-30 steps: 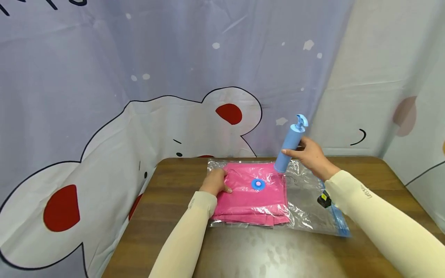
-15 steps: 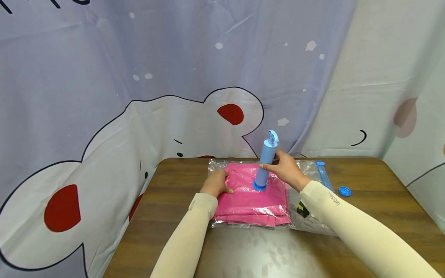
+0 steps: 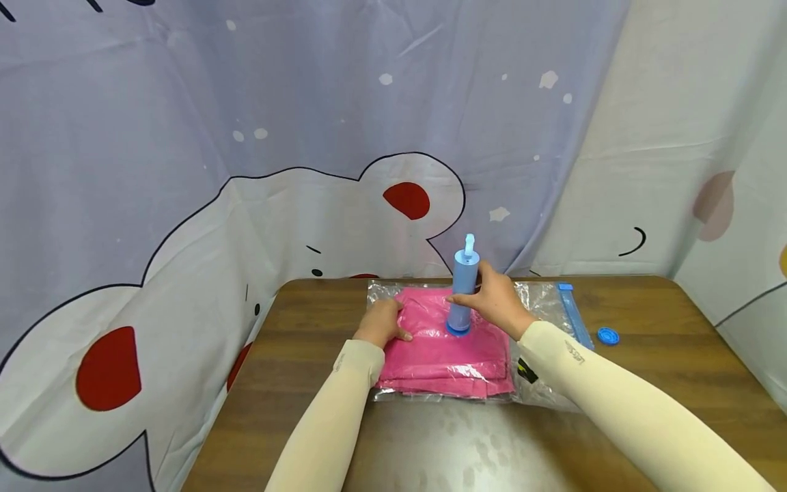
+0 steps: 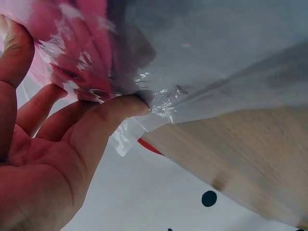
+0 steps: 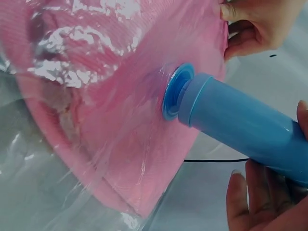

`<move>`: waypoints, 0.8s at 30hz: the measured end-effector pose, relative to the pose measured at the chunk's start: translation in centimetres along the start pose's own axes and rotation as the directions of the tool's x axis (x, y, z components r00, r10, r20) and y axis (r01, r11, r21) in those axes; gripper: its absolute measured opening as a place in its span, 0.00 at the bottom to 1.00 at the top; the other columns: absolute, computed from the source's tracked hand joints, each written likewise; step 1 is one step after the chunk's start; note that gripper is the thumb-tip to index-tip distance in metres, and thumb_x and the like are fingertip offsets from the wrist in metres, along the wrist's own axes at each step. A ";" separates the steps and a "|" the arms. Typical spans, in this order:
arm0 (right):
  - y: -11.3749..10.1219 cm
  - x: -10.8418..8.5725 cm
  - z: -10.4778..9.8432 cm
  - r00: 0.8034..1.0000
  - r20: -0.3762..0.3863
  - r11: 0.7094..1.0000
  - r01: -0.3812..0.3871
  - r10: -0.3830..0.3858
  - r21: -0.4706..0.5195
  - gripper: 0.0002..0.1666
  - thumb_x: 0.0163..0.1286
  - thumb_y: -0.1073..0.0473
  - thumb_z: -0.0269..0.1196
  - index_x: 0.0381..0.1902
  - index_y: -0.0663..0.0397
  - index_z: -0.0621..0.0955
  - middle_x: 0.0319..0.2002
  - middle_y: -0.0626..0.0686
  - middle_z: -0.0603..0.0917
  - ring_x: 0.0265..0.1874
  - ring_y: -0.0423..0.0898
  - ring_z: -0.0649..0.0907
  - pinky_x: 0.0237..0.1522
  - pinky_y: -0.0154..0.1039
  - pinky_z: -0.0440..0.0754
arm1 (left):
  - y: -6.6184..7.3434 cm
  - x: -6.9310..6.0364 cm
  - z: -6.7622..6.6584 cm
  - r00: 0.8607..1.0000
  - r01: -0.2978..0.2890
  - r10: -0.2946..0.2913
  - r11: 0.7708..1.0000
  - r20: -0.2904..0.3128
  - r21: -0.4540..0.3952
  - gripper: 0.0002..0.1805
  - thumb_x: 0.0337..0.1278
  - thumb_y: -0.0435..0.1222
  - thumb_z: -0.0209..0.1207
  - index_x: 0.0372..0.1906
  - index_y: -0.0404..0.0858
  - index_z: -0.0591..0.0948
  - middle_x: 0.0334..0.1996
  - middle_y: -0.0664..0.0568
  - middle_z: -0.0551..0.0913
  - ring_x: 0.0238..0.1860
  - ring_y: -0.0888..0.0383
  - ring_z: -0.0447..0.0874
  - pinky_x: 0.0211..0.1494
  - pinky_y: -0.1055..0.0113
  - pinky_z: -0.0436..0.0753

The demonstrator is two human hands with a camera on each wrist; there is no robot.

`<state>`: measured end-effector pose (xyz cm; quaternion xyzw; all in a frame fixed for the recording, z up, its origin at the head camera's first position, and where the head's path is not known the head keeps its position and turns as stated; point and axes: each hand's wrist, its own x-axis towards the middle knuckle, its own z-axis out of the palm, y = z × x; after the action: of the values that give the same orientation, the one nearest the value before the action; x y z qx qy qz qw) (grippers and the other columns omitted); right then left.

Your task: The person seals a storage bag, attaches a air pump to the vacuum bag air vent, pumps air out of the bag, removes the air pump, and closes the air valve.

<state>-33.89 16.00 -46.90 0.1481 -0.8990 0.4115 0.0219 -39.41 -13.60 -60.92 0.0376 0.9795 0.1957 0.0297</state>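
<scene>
A clear vacuum storage bag (image 3: 541, 393) lies on the table with folded pink fabric (image 3: 430, 359) inside. My right hand (image 3: 499, 301) grips a blue hand pump (image 3: 464, 277), its fingers and thumb round the barrel. The pump stands nearly upright over the bag's round blue valve (image 5: 172, 96). In the right wrist view, the pump's narrow tip meets that valve. My left hand (image 3: 380, 322) holds the bag's left side, thumb on top. From the left wrist, the fingertips (image 4: 137, 103) touch the crinkled plastic edge.
On the wooden table (image 3: 664, 328), a round blue cap (image 3: 608, 335) lies to the right of the bag. The bag's blue zip strip (image 3: 573, 314) is partly behind my right sleeve. A patterned curtain (image 3: 295, 123) hangs behind the table.
My right hand has brought the pump left and down from above the bag's right part onto the valve. Its handle has turned. The cap has come into sight; my left hand stays put.
</scene>
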 end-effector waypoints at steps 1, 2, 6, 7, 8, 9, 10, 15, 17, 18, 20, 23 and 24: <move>-0.2 0.0 0.0 1.000 -0.004 1.000 -0.006 0.006 0.003 0.48 0.70 0.45 0.82 0.75 0.62 0.72 0.66 0.70 0.88 0.63 0.68 0.91 0.66 0.65 0.91 | 0.0 0.1 -0.1 1.000 0.003 -0.003 1.000 0.006 0.002 0.46 0.42 0.52 0.92 0.71 0.43 0.89 0.64 0.44 0.93 0.66 0.43 0.91 0.74 0.42 0.89; -0.3 0.0 0.0 1.000 -0.006 1.000 -0.010 0.010 0.004 0.47 0.70 0.46 0.82 0.74 0.63 0.72 0.66 0.70 0.88 0.64 0.68 0.91 0.66 0.65 0.91 | -0.1 0.2 -0.2 1.000 -0.001 0.001 1.000 0.012 0.009 0.47 0.42 0.52 0.92 0.70 0.42 0.89 0.64 0.43 0.93 0.65 0.43 0.91 0.73 0.42 0.89; -0.9 0.1 0.3 0.999 -0.025 0.999 -0.024 0.023 -0.026 0.46 0.70 0.45 0.82 0.72 0.63 0.72 0.65 0.69 0.88 0.63 0.69 0.90 0.67 0.66 0.90 | -0.3 0.8 -0.7 0.999 -0.005 0.004 1.000 0.038 0.011 0.48 0.40 0.54 0.92 0.71 0.42 0.88 0.63 0.44 0.93 0.64 0.44 0.91 0.72 0.43 0.90; -1.1 0.2 0.3 0.999 -0.031 0.999 -0.026 0.025 -0.040 0.46 0.70 0.45 0.82 0.72 0.63 0.72 0.65 0.69 0.88 0.63 0.69 0.90 0.67 0.66 0.89 | -0.3 1.0 -0.9 0.999 -0.007 0.006 1.000 0.042 0.014 0.49 0.40 0.55 0.92 0.71 0.42 0.88 0.63 0.44 0.93 0.65 0.44 0.91 0.73 0.43 0.89; -1.2 0.3 0.4 0.999 -0.038 0.998 -0.027 0.025 -0.054 0.46 0.70 0.44 0.82 0.71 0.63 0.72 0.64 0.69 0.88 0.63 0.69 0.90 0.67 0.67 0.89 | -0.3 1.1 -1.1 0.999 -0.007 0.006 1.000 0.046 0.020 0.50 0.38 0.55 0.92 0.71 0.42 0.88 0.63 0.44 0.93 0.64 0.45 0.90 0.72 0.42 0.89; -1.3 0.4 0.5 0.999 -0.045 0.997 -0.024 0.021 -0.070 0.46 0.69 0.44 0.82 0.71 0.63 0.73 0.64 0.69 0.89 0.63 0.69 0.90 0.66 0.67 0.89 | -0.2 1.2 -1.3 0.999 -0.001 0.000 1.000 0.050 0.026 0.50 0.38 0.56 0.93 0.70 0.44 0.88 0.63 0.46 0.93 0.64 0.46 0.90 0.72 0.43 0.90; -1.5 0.4 0.5 0.999 -0.048 0.996 -0.023 0.018 -0.084 0.46 0.69 0.44 0.82 0.70 0.63 0.73 0.63 0.68 0.89 0.62 0.69 0.91 0.66 0.67 0.89 | 0.2 1.0 -1.9 0.998 0.009 -0.012 0.999 0.065 0.043 0.51 0.37 0.57 0.93 0.70 0.43 0.88 0.63 0.45 0.92 0.64 0.45 0.90 0.71 0.41 0.89; -1.9 0.4 0.9 0.999 -0.038 0.992 -0.008 0.003 -0.126 0.47 0.67 0.43 0.84 0.69 0.64 0.74 0.59 0.68 0.90 0.60 0.69 0.92 0.65 0.67 0.90 | 5.2 -2.6 -6.1 0.997 0.002 -0.008 0.997 0.073 0.079 0.52 0.47 0.57 0.89 0.75 0.40 0.82 0.73 0.41 0.86 0.73 0.42 0.85 0.77 0.38 0.85; -2.0 0.3 1.0 0.999 -0.042 0.991 0.001 -0.007 -0.136 0.49 0.66 0.42 0.84 0.69 0.66 0.74 0.58 0.68 0.90 0.59 0.69 0.92 0.64 0.66 0.90 | 8.1 -4.5 -7.7 0.998 -0.052 0.053 0.998 0.033 -0.023 0.54 0.52 0.52 0.88 0.81 0.39 0.77 0.80 0.38 0.80 0.80 0.38 0.80 0.83 0.37 0.80; -2.0 0.2 1.0 0.999 -0.046 0.990 0.003 -0.010 -0.142 0.50 0.66 0.42 0.84 0.69 0.66 0.73 0.58 0.69 0.90 0.59 0.69 0.92 0.63 0.66 0.90 | 9.6 -5.3 -8.2 0.996 -0.087 0.088 0.991 0.012 -0.101 0.56 0.54 0.48 0.87 0.85 0.38 0.73 0.83 0.38 0.76 0.85 0.37 0.75 0.87 0.38 0.76; -1.9 0.0 1.0 0.998 -0.059 0.989 0.003 -0.012 -0.151 0.50 0.65 0.42 0.85 0.68 0.68 0.74 0.57 0.69 0.90 0.58 0.69 0.92 0.63 0.66 0.90 | 12.1 -6.4 -8.7 0.989 -0.146 0.143 0.951 -0.030 -0.272 0.57 0.56 0.43 0.87 0.88 0.39 0.69 0.85 0.38 0.74 0.86 0.36 0.73 0.87 0.40 0.76; -1.9 -0.4 0.9 0.998 -0.068 0.988 -0.001 -0.009 -0.153 0.49 0.67 0.42 0.84 0.67 0.71 0.74 0.55 0.71 0.89 0.57 0.69 0.91 0.62 0.66 0.89 | 14.3 -7.1 -7.8 0.975 -0.223 0.192 0.881 -0.115 -0.417 0.53 0.58 0.41 0.86 0.85 0.41 0.72 0.79 0.41 0.82 0.80 0.39 0.81 0.82 0.45 0.84; -1.9 -0.5 0.9 0.998 -0.065 0.989 -0.002 -0.007 -0.148 0.48 0.68 0.42 0.83 0.66 0.71 0.74 0.55 0.71 0.89 0.56 0.69 0.91 0.61 0.65 0.89 | 14.7 -7.2 -7.5 0.972 -0.233 0.190 0.868 -0.141 -0.438 0.50 0.59 0.41 0.86 0.83 0.41 0.74 0.76 0.42 0.85 0.78 0.41 0.84 0.79 0.48 0.86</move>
<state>-32.81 14.31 -46.22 0.1336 -0.9257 0.3484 0.0627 -31.89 -3.52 -47.98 0.1278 0.8973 0.4215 -0.0296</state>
